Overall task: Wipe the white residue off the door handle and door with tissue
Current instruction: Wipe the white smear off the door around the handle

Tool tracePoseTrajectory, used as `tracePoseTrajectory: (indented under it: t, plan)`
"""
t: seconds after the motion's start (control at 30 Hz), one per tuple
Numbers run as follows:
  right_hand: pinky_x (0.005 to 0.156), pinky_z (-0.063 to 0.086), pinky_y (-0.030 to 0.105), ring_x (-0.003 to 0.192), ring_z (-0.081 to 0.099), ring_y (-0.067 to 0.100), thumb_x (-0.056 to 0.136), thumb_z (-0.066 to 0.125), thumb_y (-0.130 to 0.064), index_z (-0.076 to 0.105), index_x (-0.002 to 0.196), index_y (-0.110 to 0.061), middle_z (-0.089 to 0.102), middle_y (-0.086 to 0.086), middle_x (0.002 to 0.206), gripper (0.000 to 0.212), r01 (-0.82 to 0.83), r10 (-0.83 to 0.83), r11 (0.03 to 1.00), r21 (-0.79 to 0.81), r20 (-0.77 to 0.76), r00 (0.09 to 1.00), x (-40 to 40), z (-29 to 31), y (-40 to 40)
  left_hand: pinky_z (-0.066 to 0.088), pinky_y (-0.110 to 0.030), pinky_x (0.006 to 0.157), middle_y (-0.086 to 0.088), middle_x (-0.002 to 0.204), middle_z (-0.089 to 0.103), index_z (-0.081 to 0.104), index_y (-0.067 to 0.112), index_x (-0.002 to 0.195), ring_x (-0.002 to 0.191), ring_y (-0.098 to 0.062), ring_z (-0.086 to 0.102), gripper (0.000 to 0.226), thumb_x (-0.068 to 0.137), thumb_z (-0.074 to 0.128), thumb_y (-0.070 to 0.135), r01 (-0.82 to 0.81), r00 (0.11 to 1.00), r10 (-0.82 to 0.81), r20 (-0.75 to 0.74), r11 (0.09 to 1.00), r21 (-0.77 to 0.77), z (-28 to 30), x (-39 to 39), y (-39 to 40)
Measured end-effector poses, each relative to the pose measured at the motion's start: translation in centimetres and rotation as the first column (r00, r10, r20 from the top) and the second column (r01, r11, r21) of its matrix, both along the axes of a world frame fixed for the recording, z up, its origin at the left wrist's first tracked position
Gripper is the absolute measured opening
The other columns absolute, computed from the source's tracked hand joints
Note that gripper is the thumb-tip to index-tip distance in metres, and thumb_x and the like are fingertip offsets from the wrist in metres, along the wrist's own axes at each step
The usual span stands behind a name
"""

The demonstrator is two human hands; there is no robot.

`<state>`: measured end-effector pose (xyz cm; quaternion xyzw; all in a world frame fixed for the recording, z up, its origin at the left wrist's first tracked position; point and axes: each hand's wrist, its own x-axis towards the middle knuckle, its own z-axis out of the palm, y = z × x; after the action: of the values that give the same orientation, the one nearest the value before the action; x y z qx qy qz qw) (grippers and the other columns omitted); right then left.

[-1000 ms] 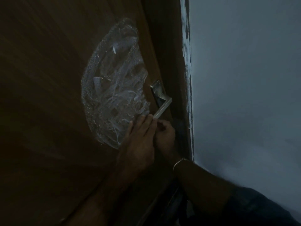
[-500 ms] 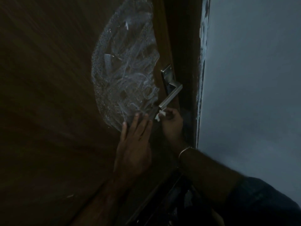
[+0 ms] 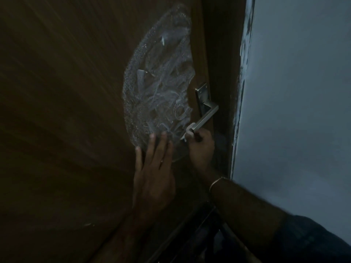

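Observation:
A brown wooden door (image 3: 66,111) carries a wide, smeared patch of white residue (image 3: 159,84) to the left of a silver lever handle (image 3: 206,116). My right hand (image 3: 201,147) pinches a small piece of white tissue (image 3: 190,130) against the free end of the handle. My left hand (image 3: 153,171) lies flat on the door with straight fingers, its fingertips at the lower edge of the residue.
The dark door frame (image 3: 224,63) runs along the door's right edge, with white smears where it meets the pale wall (image 3: 300,111). Below the hands lies a dark gap (image 3: 205,236) at the door's lower edge. The scene is dim.
My left hand came off the handle end and now lies flat on the door. My right hand has brought the tissue up onto the handle's tip. The view shifted.

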<state>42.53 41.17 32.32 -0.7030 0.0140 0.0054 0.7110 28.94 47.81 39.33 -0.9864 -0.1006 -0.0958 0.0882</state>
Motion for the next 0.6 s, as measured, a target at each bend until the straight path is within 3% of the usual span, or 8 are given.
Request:
tracePoseTrajectory:
  t: [0.07, 0.13, 0.2, 0.27, 0.37, 0.43, 0.53, 0.6]
  plan:
    - [0.086, 0.050, 0.013, 0.100, 0.059, 0.007, 0.089, 0.068, -0.008, 0.069, 0.107, -0.007, 0.061, 0.002, 0.114, 0.019, -0.086, 0.089, 0.995, -0.046, 0.070, 0.994, -0.7, -0.2, -0.1, 0.007, -0.057, 0.119, -0.006, 0.166, 0.007, 0.029, 0.014, 0.153, 0.153, -0.028, 0.001, 0.079, 0.081, 0.058, 0.026, -0.060, 0.997, 0.059, 0.055, 0.998, 0.022, -0.3, -0.7, 0.1]
    - [0.087, 0.052, 0.021, 0.104, 0.060, 0.014, 0.088, 0.068, -0.007, 0.068, 0.108, -0.006, 0.061, 0.003, 0.114, 0.020, -0.026, 0.027, 0.999, -0.020, 0.027, 0.999, 0.0, 0.2, -0.2, 0.005, -0.059, 0.118, -0.007, 0.166, 0.004, 0.024, 0.013, 0.155, 0.153, -0.030, 0.000, 0.082, 0.081, 0.057, 0.026, -0.115, 0.989, 0.110, 0.097, 0.992, 0.051, -0.4, -1.2, 0.2]
    - [0.084, 0.045, 0.010, 0.111, 0.058, 0.017, 0.089, 0.067, -0.008, 0.066, 0.114, -0.008, 0.058, 0.000, 0.117, 0.025, 0.005, -0.003, 0.999, -0.034, 0.053, 0.999, 0.5, 0.6, -0.2, 0.002, -0.059, 0.118, -0.008, 0.166, 0.001, 0.019, 0.012, 0.156, 0.153, -0.031, -0.001, 0.084, 0.083, 0.057, 0.028, -0.164, 0.980, 0.153, 0.129, 0.983, 0.079, -0.6, -1.4, 0.5]
    - [0.089, 0.037, 0.004, 0.122, 0.050, 0.013, 0.091, 0.065, -0.009, 0.061, 0.128, -0.012, 0.052, 0.001, 0.131, 0.037, -0.114, 0.137, 0.985, -0.130, 0.181, 0.974, -0.7, 0.2, -0.5, 0.001, -0.058, 0.119, -0.012, 0.166, -0.001, 0.013, 0.010, 0.157, 0.153, -0.032, -0.001, 0.085, 0.084, 0.053, 0.030, -0.214, 0.963, 0.197, 0.186, 0.973, 0.080, -0.4, -1.4, 0.5]
    - [0.108, 0.037, 0.019, 0.141, 0.034, 0.016, 0.095, 0.061, -0.011, 0.043, 0.146, -0.018, 0.034, 0.004, 0.154, 0.055, -0.265, 0.324, 0.934, -0.240, 0.256, 0.911, -2.9, -0.8, -1.2, 0.004, -0.056, 0.120, -0.018, 0.164, -0.001, 0.005, 0.003, 0.156, 0.152, -0.033, 0.000, 0.094, 0.082, 0.056, 0.029, -0.279, 0.922, 0.258, 0.287, 0.960, 0.033, 0.2, -1.2, 0.3]
    - [0.119, 0.024, 0.024, 0.150, 0.016, 0.015, 0.096, 0.059, -0.012, 0.028, 0.153, -0.019, 0.018, 0.003, 0.163, 0.065, -0.276, 0.353, 0.923, -0.269, 0.304, 0.885, -2.9, -0.1, -0.7, 0.006, -0.055, 0.120, -0.020, 0.163, -0.001, 0.003, 0.001, 0.155, 0.152, -0.034, -0.001, 0.100, 0.080, 0.063, 0.026, -0.302, 0.902, 0.282, 0.326, 0.953, 0.012, 0.5, -1.2, 0.5]
    - [0.117, 0.000, 0.011, 0.151, -0.004, 0.011, 0.097, 0.055, -0.013, 0.013, 0.156, -0.011, -0.001, 0.002, 0.165, 0.072, -0.294, 0.438, 0.879, -0.376, 0.390, 0.810, -2.6, 1.6, -0.3, 0.008, -0.055, 0.119, -0.022, 0.163, -0.003, 0.001, 0.000, 0.155, 0.152, -0.035, -0.002, 0.107, 0.076, 0.069, 0.025, -0.305, 0.898, 0.286, 0.334, 0.952, 0.003, 0.6, -1.3, 1.1]
    - [0.122, -0.003, 0.021, 0.152, -0.006, 0.016, 0.098, 0.054, -0.013, 0.011, 0.154, -0.006, -0.003, 0.006, 0.164, 0.072, -0.261, 0.491, 0.823, -0.505, 0.400, 0.774, -3.2, 1.2, -1.0, 0.009, -0.056, 0.119, -0.022, 0.163, -0.003, -0.001, 0.001, 0.154, 0.152, -0.035, -0.003, 0.110, 0.075, 0.070, 0.025, -0.295, 0.903, 0.276, 0.329, 0.956, 0.006, 0.6, -1.5, 1.3]
